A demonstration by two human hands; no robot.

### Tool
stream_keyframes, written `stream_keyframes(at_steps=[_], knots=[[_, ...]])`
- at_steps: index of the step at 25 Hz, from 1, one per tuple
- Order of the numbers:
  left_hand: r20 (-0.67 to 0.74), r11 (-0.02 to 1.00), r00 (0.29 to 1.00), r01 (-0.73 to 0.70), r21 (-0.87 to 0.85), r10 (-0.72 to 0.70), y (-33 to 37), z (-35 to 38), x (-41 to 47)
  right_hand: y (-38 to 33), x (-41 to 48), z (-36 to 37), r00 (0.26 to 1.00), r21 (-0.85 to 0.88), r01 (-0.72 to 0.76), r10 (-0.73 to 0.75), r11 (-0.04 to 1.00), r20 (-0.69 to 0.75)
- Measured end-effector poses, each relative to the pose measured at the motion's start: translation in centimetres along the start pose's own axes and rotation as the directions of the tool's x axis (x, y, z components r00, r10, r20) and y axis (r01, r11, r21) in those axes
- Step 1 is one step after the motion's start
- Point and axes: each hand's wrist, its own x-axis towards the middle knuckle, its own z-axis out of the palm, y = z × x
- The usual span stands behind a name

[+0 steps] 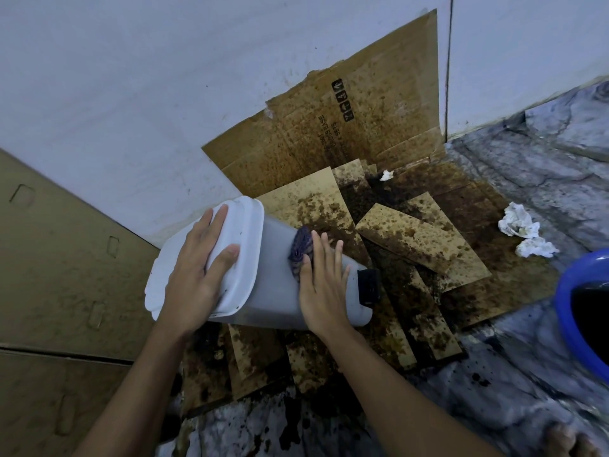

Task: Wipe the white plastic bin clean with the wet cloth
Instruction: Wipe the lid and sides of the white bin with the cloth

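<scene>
The person shows as two bare arms and part of a foot. The left forearm (131,390) and the right forearm (395,384) are slim and uncovered along all their visible length, narrowing to the wrists. The left hand (194,278) and the right hand (321,288) are bare too, with long, slender fingers and nails cut short and rounded. Knuckle creases and faint tendon lines mark the backs of both hands. At the bottom right corner a few bare toes (568,440) show, blurred and cut by the edge, probably the person's own foot.
</scene>
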Motion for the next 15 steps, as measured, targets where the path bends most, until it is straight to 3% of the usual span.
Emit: stream_keyframes(at_steps=[8, 15], knots=[[0.003, 0.999, 1.0, -0.028, 0.036, 0.028, 0.6, 0.6, 0.0, -4.2, 0.2, -0.2, 0.986, 0.073, 0.159, -0.161, 0.985, 0.031], [0.0, 1.0, 1.0, 0.004, -0.012, -0.004, 0.2, -0.3, -0.3, -0.8, 1.0, 0.2, 0.997, 0.027, 0.076, -0.077, 0.997, 0.019]])
